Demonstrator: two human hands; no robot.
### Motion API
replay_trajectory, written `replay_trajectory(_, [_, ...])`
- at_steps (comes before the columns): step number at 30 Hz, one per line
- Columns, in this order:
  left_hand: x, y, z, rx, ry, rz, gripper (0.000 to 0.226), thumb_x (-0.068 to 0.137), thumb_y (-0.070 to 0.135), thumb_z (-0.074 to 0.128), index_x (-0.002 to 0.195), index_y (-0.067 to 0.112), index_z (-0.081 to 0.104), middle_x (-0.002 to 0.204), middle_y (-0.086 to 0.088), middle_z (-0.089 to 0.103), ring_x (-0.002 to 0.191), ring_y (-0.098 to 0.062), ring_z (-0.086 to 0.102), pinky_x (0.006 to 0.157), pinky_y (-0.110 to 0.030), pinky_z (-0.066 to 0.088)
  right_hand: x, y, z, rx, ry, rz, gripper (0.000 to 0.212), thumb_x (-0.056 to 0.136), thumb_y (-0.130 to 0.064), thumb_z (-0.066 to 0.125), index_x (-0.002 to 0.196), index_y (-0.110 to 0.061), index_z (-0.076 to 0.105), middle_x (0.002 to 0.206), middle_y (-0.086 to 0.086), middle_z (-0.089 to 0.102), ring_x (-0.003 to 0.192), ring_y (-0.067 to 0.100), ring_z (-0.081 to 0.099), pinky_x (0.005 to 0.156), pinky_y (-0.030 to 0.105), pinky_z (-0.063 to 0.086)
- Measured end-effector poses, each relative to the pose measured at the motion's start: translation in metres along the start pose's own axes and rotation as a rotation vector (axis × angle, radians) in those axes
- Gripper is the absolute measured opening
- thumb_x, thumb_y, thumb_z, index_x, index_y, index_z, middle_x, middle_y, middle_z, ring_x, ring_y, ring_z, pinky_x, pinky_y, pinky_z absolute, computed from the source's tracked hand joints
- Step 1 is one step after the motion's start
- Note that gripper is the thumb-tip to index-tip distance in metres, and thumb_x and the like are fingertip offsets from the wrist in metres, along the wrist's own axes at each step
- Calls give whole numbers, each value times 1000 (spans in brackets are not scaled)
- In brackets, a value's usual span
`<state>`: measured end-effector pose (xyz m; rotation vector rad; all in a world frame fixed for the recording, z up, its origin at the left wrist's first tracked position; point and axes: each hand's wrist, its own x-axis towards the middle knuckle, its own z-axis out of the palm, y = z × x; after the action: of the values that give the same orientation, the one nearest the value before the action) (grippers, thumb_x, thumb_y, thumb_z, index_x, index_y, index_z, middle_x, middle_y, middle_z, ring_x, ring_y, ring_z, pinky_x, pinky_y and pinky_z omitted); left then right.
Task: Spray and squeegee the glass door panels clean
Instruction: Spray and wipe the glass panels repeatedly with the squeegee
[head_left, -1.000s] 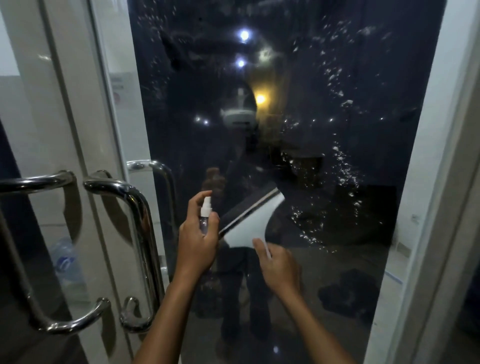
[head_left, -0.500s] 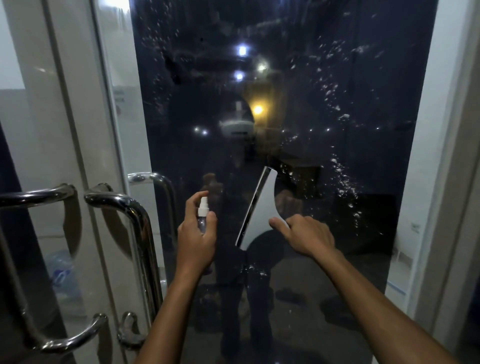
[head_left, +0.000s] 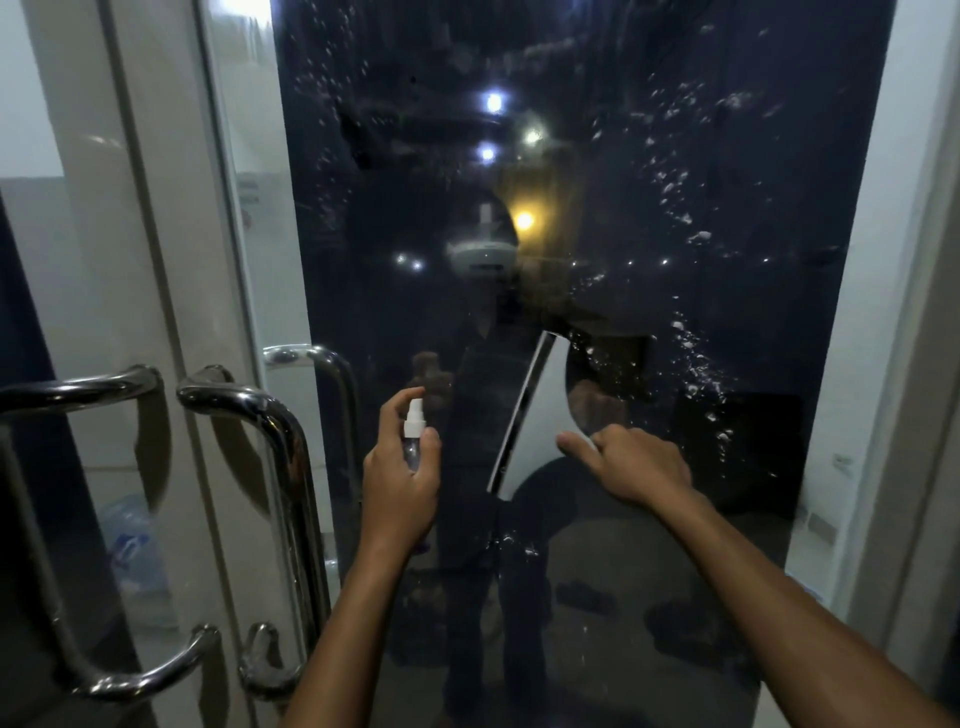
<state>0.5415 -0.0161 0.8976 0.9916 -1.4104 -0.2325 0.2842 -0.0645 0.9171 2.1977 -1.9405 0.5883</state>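
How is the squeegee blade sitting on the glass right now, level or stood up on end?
Nearly on end. The squeegee blade runs steeply from upper right to lower left, held by the right hand.

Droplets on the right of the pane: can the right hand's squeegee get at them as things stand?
Probably yes. The right hand holds the squeegee on the glass, and the droplets lie just right of it with nothing between.

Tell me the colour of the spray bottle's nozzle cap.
White, on the spray bottle held by the left hand; head view shows it.
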Motion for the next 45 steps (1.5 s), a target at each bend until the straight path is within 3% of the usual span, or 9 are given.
replay_trajectory(2, [-1, 0, -4, 5, 9, 4, 42, 102, 19, 51, 125, 53, 45, 72, -11, 63, 60, -35, 60, 50, -57, 50, 0, 2, -2, 5, 1, -5, 72, 89, -81, 17, 85, -26, 64, 97, 3, 70, 93, 27, 65, 72, 39, 41])
replay_trajectory(6, [-1, -1, -10, 20, 18, 7, 41, 102, 18, 51, 126, 50, 45, 78, 0, 64, 61, -25, 62, 55, -55, 53, 12, -45, -5, 13, 10, -48, 73, 92, -78, 19, 103, -25, 67, 108, 7, 70, 98, 30, 64, 73, 39, 40])
replay_trajectory(11, [1, -2, -11, 25, 26, 15, 43, 102, 17, 52, 127, 51, 42, 89, 18, 64, 65, -13, 64, 57, -42, 57, 33, -110, -1, 22, -10, -108, 72, 95, -74, 21, 105, -20, 67, 106, 9, 70, 96, 30, 64, 72, 40, 40])
replay_trajectory(18, [-4, -6, -6, 11, 19, 7, 42, 102, 17, 51, 125, 51, 45, 73, -10, 61, 59, -33, 58, 51, -54, 50, 8, -14, 2, -15, -20, 7, 73, 91, -80, 18, 102, -27, 67, 105, 6, 70, 95, 29, 65, 75, 39, 43])
replay_trajectory(23, [-7, -11, -11, -15, 2, 9, 42, 102, 16, 51, 126, 50, 45, 68, -11, 58, 58, -34, 56, 49, -50, 47, 4, 6, 1, -20, -19, 59, 78, 86, -84, 13, 95, -29, 67, 99, 1, 70, 88, 24, 64, 77, 40, 47])
replay_trajectory(28, [-7, -10, -3, 5, 5, 5, 43, 102, 18, 52, 125, 53, 44, 71, -9, 60, 57, -29, 58, 49, -50, 48, 12, -45, 8, 22, -44, -16, 79, 91, -80, 15, 113, -25, 67, 112, 7, 69, 102, 31, 64, 79, 43, 41])
replay_trajectory(36, [-10, -11, 4, -28, -16, -18, 40, 102, 17, 51, 128, 47, 46, 75, -12, 61, 59, -35, 57, 49, -54, 48, -8, 28, 2, -9, -47, 80, 77, 86, -85, 14, 91, -29, 67, 96, 0, 70, 86, 22, 65, 77, 39, 49])
replay_trajectory(39, [-9, -9, 5, -29, -24, -25, 39, 102, 18, 51, 129, 47, 45, 73, -14, 60, 60, -37, 57, 49, -54, 48, -6, 9, 1, -6, -26, 53, 71, 90, -81, 18, 88, -27, 64, 97, 1, 69, 87, 24, 64, 73, 38, 44])
replay_trajectory(45, [-9, -6, 3, -4, -3, -1, 41, 102, 17, 52, 128, 46, 45, 81, -9, 63, 63, -29, 61, 53, -53, 51, 16, -73, 7, 78, -7, -47, 73, 93, -76, 20, 104, -23, 68, 109, 8, 70, 100, 32, 64, 77, 40, 40])
